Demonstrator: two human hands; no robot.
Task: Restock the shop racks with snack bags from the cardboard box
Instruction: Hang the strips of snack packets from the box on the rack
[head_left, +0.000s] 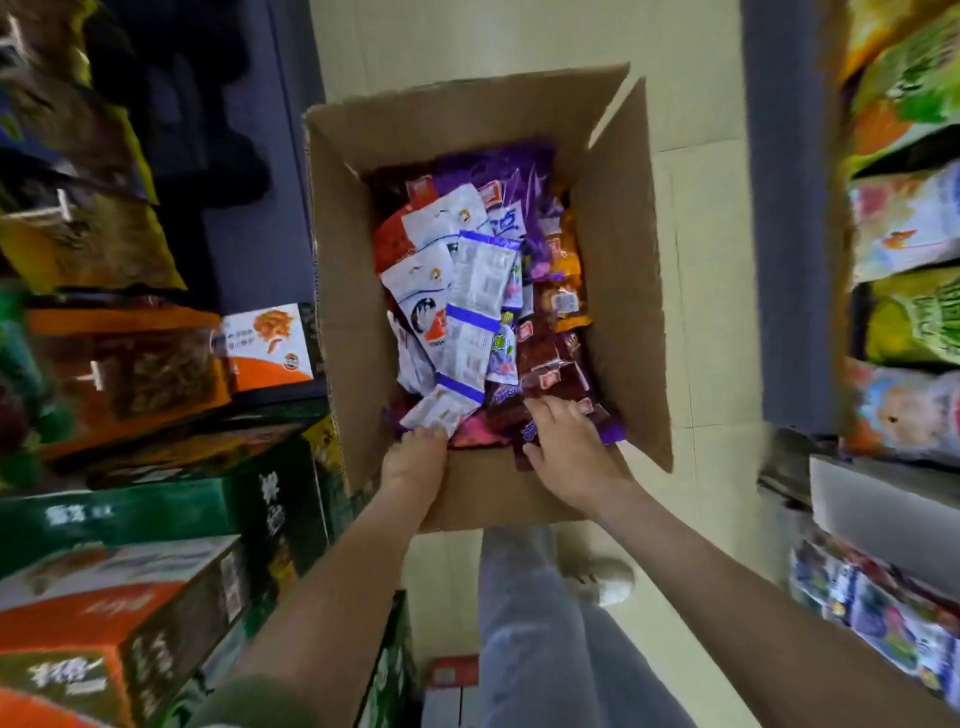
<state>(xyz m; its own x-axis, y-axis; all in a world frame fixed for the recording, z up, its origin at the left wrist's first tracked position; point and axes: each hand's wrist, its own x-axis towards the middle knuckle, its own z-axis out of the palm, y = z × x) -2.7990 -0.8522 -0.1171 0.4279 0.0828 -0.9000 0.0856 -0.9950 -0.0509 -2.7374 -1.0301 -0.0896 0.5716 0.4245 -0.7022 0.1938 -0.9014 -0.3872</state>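
Observation:
An open cardboard box (623, 291) stands on the floor between two racks, filled with several snack bags in white, purple, red and orange. My left hand (415, 460) reaches over the near edge and its fingers curl onto the end of a white and blue snack strip (470, 332). My right hand (563, 441) lies on a purple snack bag (605, 428) at the near right of the box, fingers bent over it and thumb at its edge.
Stacked green and orange cartons (156, 519) crowd the left side. A rack of colourful snack bags (909, 234) lines the right. Pale floor tiles (717, 467) run between. My jeans leg and shoe (602, 579) are just behind the box.

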